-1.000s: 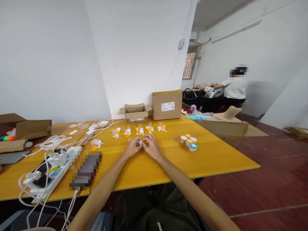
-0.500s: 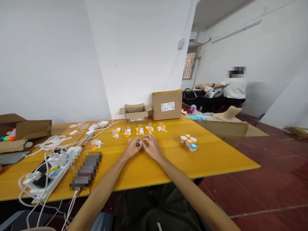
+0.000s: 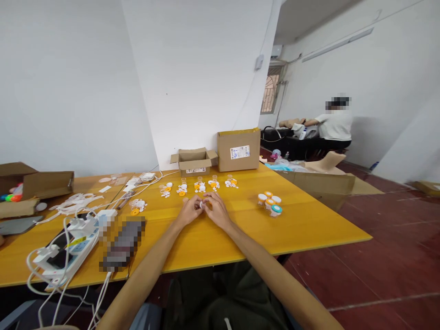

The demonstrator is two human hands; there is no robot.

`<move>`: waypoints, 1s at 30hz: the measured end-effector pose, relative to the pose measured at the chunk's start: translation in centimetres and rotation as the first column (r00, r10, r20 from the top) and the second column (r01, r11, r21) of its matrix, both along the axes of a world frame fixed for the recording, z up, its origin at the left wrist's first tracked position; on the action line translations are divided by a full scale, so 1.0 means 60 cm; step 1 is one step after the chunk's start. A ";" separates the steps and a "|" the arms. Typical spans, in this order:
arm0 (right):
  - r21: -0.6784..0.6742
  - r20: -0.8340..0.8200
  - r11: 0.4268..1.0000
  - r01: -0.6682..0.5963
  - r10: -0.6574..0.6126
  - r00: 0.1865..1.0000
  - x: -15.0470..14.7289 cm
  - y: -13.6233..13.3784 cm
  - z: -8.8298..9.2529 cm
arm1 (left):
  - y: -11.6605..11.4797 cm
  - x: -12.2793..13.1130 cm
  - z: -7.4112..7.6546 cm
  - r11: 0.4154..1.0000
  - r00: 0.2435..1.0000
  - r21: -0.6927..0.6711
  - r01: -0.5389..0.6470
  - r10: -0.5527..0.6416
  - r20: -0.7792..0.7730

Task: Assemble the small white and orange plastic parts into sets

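My left hand (image 3: 189,210) and my right hand (image 3: 216,209) meet over the middle of the yellow table (image 3: 240,231). Both pinch a small white piece (image 3: 201,204) between their fingertips. Just beyond them lies a row of small white and orange parts with clear vials (image 3: 199,185). A cluster of small capped jars (image 3: 270,202), orange, white and teal on top, stands to the right of my right hand.
Two cardboard boxes (image 3: 238,149) stand at the table's far edge. A power strip with white cables (image 3: 70,238) and a blurred dark object (image 3: 123,243) lie at the left. More boxes (image 3: 37,183) sit far left. A person in white (image 3: 335,126) works at the back right.
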State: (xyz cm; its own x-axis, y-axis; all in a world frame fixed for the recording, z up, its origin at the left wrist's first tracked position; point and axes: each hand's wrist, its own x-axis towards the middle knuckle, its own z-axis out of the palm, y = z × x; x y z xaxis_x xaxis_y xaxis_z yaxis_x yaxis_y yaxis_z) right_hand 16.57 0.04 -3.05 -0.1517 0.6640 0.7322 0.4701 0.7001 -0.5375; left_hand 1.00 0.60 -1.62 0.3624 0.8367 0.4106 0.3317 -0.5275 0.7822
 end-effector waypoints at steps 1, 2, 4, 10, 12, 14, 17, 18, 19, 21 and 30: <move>-0.002 -0.002 1.000 -0.001 0.001 1.000 0.000 0.000 0.000 | 0.000 0.000 0.000 1.000 1.000 0.002 -0.001 0.001 -0.002; -0.005 -0.004 1.000 0.000 0.000 1.000 0.000 0.000 0.000 | -0.001 0.000 0.000 1.000 1.000 0.005 -0.003 0.003 -0.003; -0.017 -0.006 1.000 0.003 -0.003 1.000 0.000 0.000 0.000 | -0.001 0.000 0.001 1.000 1.000 0.012 -0.004 0.004 -0.009; -0.083 -0.025 0.996 0.020 -0.022 0.999 0.000 0.002 0.001 | -0.001 0.001 -0.001 0.998 0.996 0.052 -0.041 0.045 -0.071; -0.095 -0.035 0.995 0.017 -0.021 0.999 0.000 0.001 0.002 | -0.002 0.001 -0.002 0.996 0.993 0.067 -0.058 0.065 -0.094; -0.100 -0.044 0.995 0.013 -0.017 0.999 0.000 0.001 0.003 | -0.004 0.000 -0.001 0.995 0.991 0.073 -0.069 0.077 -0.114; -0.093 -0.055 0.996 0.005 -0.010 0.998 0.000 0.001 0.003 | -0.006 0.000 0.002 0.995 0.988 0.062 -0.077 0.084 -0.129; -0.090 -0.057 0.996 0.001 -0.006 0.998 0.000 0.001 0.002 | -0.007 0.001 0.002 0.995 0.988 0.057 -0.079 0.086 -0.131; -0.088 -0.057 0.996 -0.001 -0.004 0.998 0.001 0.001 0.002 | -0.007 0.001 0.003 0.995 0.988 0.053 -0.081 0.087 -0.130; -0.088 -0.061 0.996 -0.002 -0.003 0.998 0.001 0.002 0.001 | -0.007 0.001 0.003 0.996 0.988 0.049 -0.080 0.086 -0.125; -0.130 -0.100 0.991 0.006 -0.020 0.995 -0.002 0.003 0.002 | -0.004 0.004 0.003 0.998 0.997 0.042 -0.053 0.056 -0.059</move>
